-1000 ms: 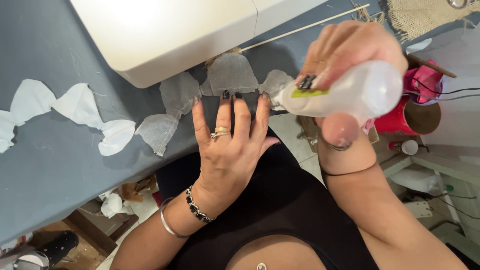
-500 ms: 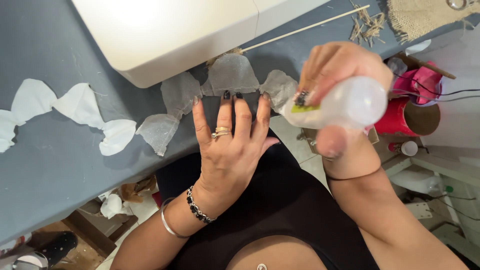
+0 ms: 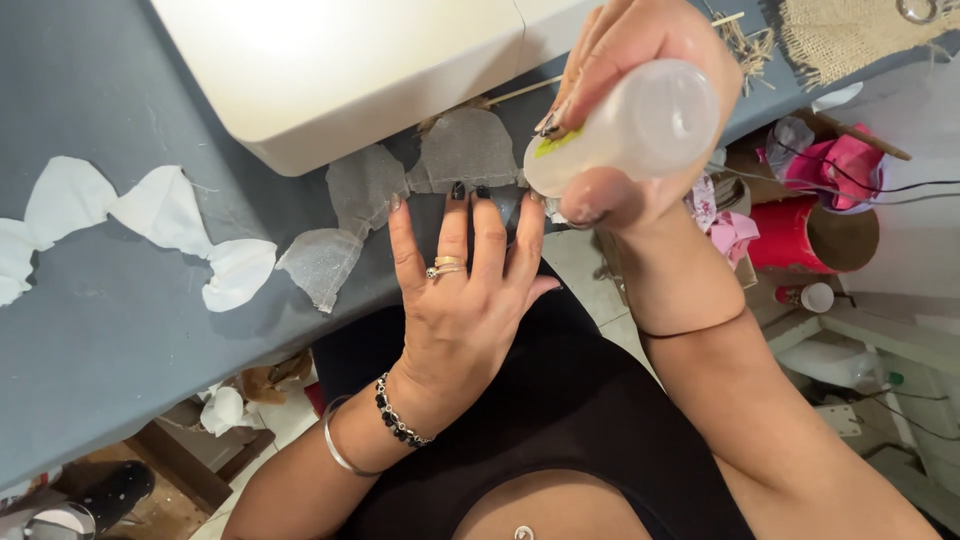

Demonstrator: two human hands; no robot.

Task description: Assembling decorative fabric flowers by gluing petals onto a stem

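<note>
Grey cloth-covered surface fills the upper left, running past both hands. White sewing machine sits on it, above and left of the left hand, well lit.

Black garment on the person's lap lies under the left hand. That hand is flat, palm down, fingers spread and pointing toward the surface edge; nothing held. Rings on one finger, a beaded bracelet and a metal bangle at the wrist. Dark-nailed fingertips reach the surface edge, just below the nearest translucent piece.

Right hand is raised, up and right of the left hand, grip closed around a translucent plastic bottle. Bottle lies near horizontal, base toward the camera, neck end pointing left over the left hand's fingertips. A yellow-green mark shows near the neck. Nozzle not visible.

Translucent fabric pieces lie in a chain on the surface just above the left fingertips. White fabric pieces lie farther left, well apart from both hands.

Red cylinder stands below the surface, right of the right wrist. Burlap scrap lies at top right.
</note>
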